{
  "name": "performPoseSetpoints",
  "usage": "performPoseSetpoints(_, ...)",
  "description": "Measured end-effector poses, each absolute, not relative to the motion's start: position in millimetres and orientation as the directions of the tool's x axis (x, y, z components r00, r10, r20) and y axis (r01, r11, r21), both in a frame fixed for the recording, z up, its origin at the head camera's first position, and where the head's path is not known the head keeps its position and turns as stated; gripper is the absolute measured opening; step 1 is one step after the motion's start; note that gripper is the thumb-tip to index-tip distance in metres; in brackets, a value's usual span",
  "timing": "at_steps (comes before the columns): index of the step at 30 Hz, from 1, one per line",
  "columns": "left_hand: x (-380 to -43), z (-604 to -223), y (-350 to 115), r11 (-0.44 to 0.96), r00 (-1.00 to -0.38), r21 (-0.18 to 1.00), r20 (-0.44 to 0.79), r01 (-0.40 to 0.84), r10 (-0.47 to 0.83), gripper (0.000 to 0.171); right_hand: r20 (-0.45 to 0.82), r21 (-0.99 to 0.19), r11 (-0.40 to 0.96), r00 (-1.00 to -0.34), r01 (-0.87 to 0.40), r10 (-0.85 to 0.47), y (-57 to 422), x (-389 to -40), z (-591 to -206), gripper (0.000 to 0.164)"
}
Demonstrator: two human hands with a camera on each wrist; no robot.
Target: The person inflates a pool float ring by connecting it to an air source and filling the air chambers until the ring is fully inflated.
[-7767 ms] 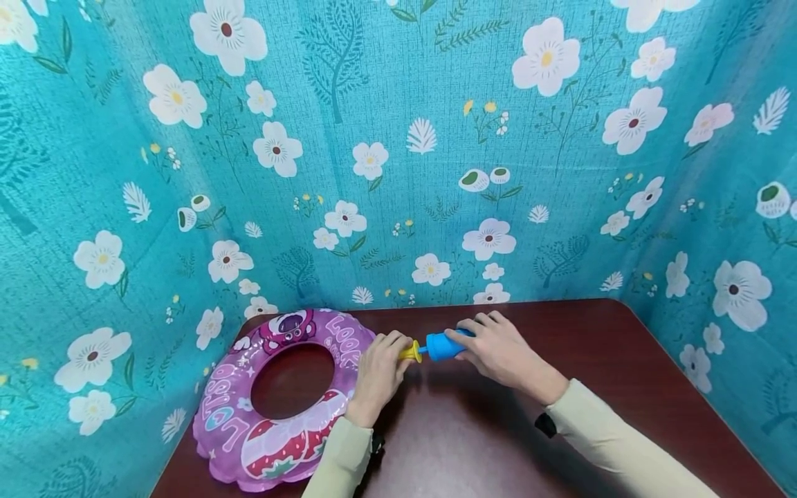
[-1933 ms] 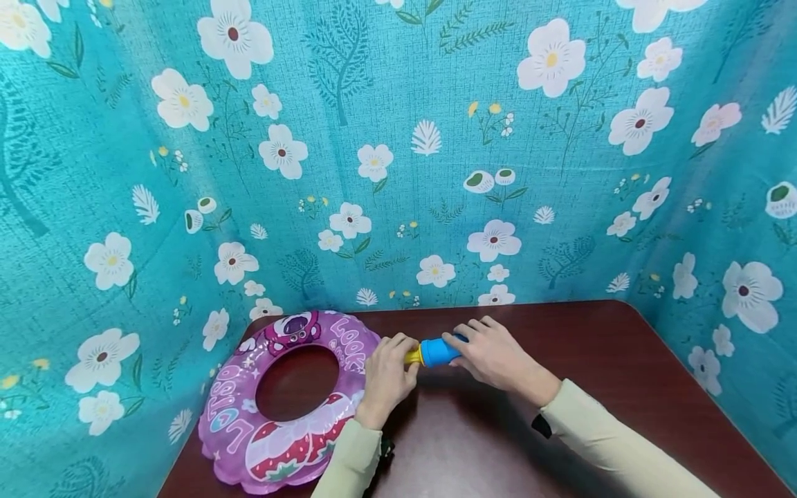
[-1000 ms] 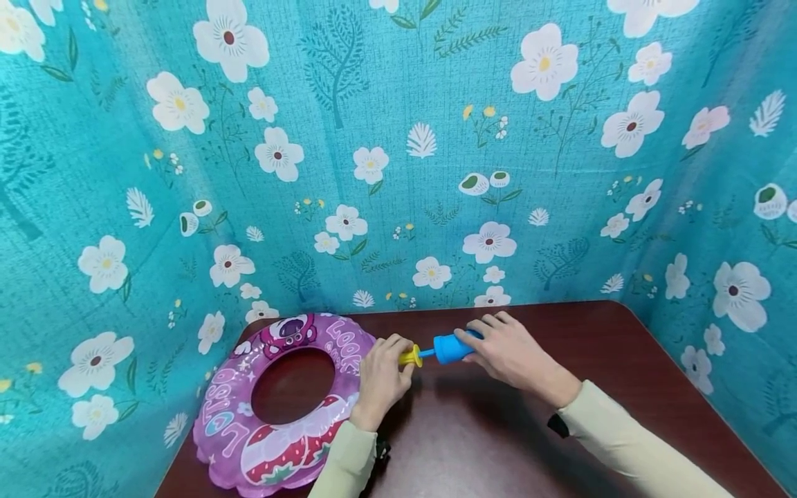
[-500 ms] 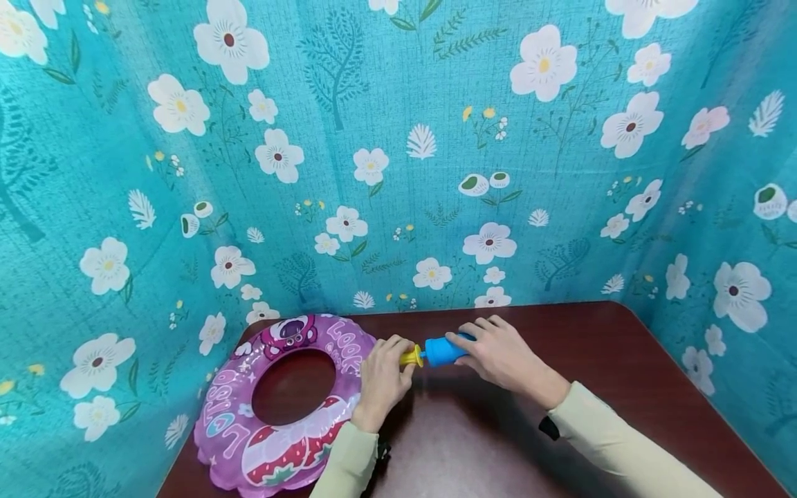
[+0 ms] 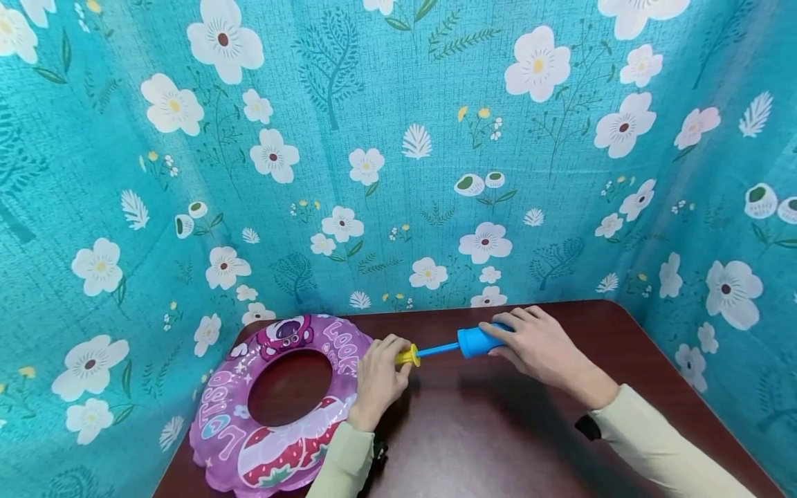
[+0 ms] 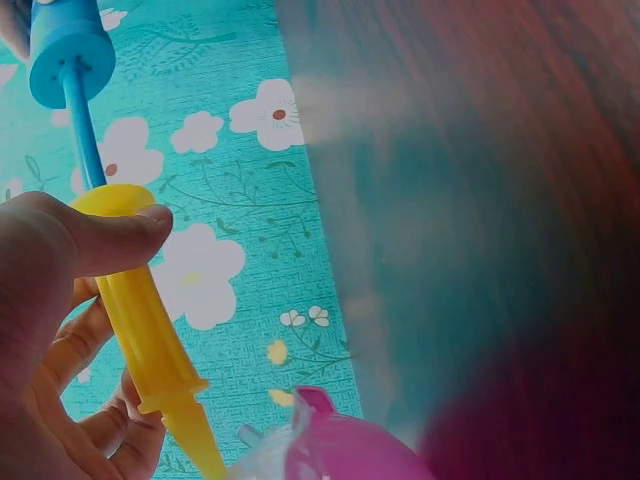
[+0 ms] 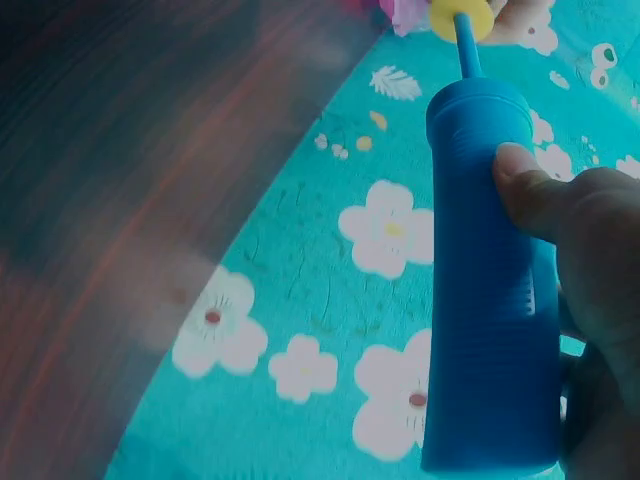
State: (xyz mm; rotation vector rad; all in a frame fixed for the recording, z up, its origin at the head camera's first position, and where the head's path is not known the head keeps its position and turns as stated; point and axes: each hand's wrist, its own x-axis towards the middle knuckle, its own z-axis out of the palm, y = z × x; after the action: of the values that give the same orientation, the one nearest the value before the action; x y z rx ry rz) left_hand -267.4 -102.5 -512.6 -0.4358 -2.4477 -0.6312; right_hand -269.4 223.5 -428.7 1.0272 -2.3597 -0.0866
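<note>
Above table [image 5: 448,443], blue cylindrical pump [image 7: 485,285], yellow tapered nozzle [image 6: 150,335]

tip of yellow nozzle [image 6: 192,430] unseen, right sleeve [image 5: 666,446] cut off

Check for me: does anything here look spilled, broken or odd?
Nothing stands out. The pink ring rests on the table with no visible damage; the left hand holds the yellow nozzle, the right hand the blue pump barrel.

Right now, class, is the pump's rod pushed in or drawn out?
Drawn out: a bare length of rod shows between the yellow nozzle and the blue barrel.
</note>
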Motion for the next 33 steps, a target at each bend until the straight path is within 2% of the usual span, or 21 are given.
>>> performPoseSetpoints(7,-266.8,-514.8,-96.2,0.842,-0.774,0.310,0.607,0.441,0.181,0.034,0.462,0.313,0.677,-0.516,-0.666,-0.722,195.6,-273.0,-440.9,0.058)
performPoseSetpoints(19,-269.2,-510.2,-97.1,0.836,-0.788,0.327,0.587,0.441,0.186,0.033,0.440,0.315,0.669,-0.521,-0.673,-0.732,155.2,-278.0,-448.1,0.055)
performPoseSetpoints(33,-268.4,-515.2,-103.8,0.841,-0.776,0.332,0.612,0.427,0.152,0.033,0.474,0.262,0.697,-0.540,-0.668,-0.695,213.2,-272.9,-428.8,0.063)
